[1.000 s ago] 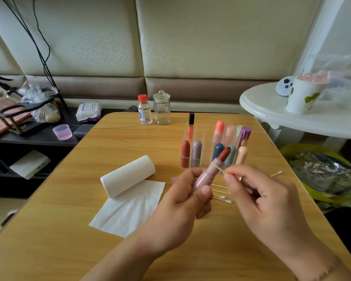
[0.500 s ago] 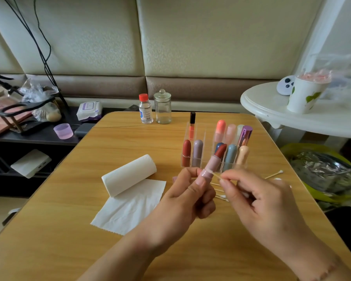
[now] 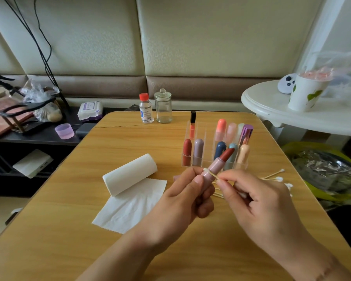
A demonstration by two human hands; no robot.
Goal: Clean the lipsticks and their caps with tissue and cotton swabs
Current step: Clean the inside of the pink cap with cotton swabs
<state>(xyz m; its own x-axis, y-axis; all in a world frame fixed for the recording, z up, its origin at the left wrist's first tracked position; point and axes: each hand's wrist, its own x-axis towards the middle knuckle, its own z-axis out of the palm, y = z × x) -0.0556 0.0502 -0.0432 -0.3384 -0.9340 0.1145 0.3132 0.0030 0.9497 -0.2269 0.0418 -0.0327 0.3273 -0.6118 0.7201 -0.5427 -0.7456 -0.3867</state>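
Observation:
My left hand (image 3: 182, 199) grips an uncapped pink lipstick (image 3: 215, 167) with a brick-red bullet, tilted up to the right. My right hand (image 3: 257, 201) pinches a cotton swab (image 3: 210, 174) whose tip lies across the pink tube just below the bullet. Behind them a clear organizer (image 3: 203, 147) holds several capped lipsticks upright. More cotton swabs (image 3: 274, 175) lie on the table to the right. A tissue roll (image 3: 130, 174) with one unrolled sheet (image 3: 130, 205) lies to the left. A pink piece partly hidden behind my left hand may be the cap.
The wooden table (image 3: 109, 142) carries a small red-capped bottle (image 3: 146, 108) and a glass jar (image 3: 163, 106) at its far edge. A white round side table (image 3: 272, 106) with a paper cup (image 3: 306, 94) stands at right. A dark shelf with clutter is at left.
The swab tip has slid from near the red bullet down to the pink tube's collar. My left hand has turned the lipstick slightly; both hands stay in the same place.

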